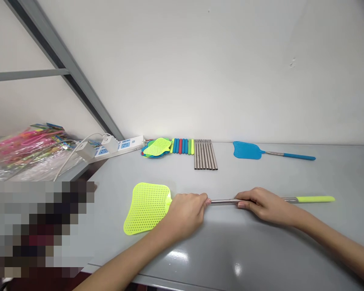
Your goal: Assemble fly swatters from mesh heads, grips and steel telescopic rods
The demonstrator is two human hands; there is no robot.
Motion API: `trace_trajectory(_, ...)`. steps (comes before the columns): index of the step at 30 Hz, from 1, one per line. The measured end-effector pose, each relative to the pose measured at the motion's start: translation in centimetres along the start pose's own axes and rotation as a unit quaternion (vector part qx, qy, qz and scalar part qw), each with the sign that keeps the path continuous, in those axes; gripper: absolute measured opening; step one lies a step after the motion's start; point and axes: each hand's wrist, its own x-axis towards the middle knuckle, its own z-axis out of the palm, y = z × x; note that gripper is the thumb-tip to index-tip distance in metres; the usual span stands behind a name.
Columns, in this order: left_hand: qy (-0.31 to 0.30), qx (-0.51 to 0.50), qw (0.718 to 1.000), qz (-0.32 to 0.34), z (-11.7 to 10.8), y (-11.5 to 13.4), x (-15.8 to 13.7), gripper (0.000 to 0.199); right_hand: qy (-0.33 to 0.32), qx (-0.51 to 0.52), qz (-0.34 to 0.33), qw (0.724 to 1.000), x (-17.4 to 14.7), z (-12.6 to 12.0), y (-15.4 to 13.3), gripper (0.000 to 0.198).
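Observation:
A yellow-green fly swatter [147, 207] lies across the front of the grey table, its perforated head to the left and its foam-like grip to the right. Close to the head, my left hand [188, 212] is closed round the swatter's shaft. My right hand [261, 206] pinches the thin metal rod farther right, fingers and thumb together. Between the two hands a stretch of bare metal rod shows, and more metal shows between my right hand and the yellow-green grip. My left fingers hide the joint near the head.
Along the wall lie a stack of swatter heads [157, 147], several coloured grips [180, 146], several metal rods [205, 154] and a blue fly swatter [248, 150]. A power strip [121, 146] with plugs and wrapped bundles [33, 149] sit left. A blurred-out patch covers the lower left.

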Motion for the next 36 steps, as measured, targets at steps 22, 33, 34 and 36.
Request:
trace_trajectory(22, -0.051, -0.092, 0.994, -0.028, 0.1, 0.1, -0.1, 0.041, 0.069, -0.096, -0.039, 0.992, -0.2, 1.6, -0.3, 0.032)
trace_trajectory(33, -0.016, -0.072, 0.997, -0.016, 1.0, 0.9, -0.1, 0.04, 0.049, -0.072, -0.016, 0.996, -0.4, 0.6, -1.2, 0.028)
trace_trajectory(34, -0.012, -0.073, 0.997, -0.014, 0.9, 0.8, -0.1, 0.038, 0.05, -0.063, -0.015, 0.997, -0.4, 0.6, -1.2, 0.028)
trace_trajectory(36, -0.003, -0.068, 0.998, -0.015, 0.7, 0.7, 0.1, 0.036, 0.052, -0.038, -0.02, 0.998, -0.2, 0.5, -1.1, 0.027)
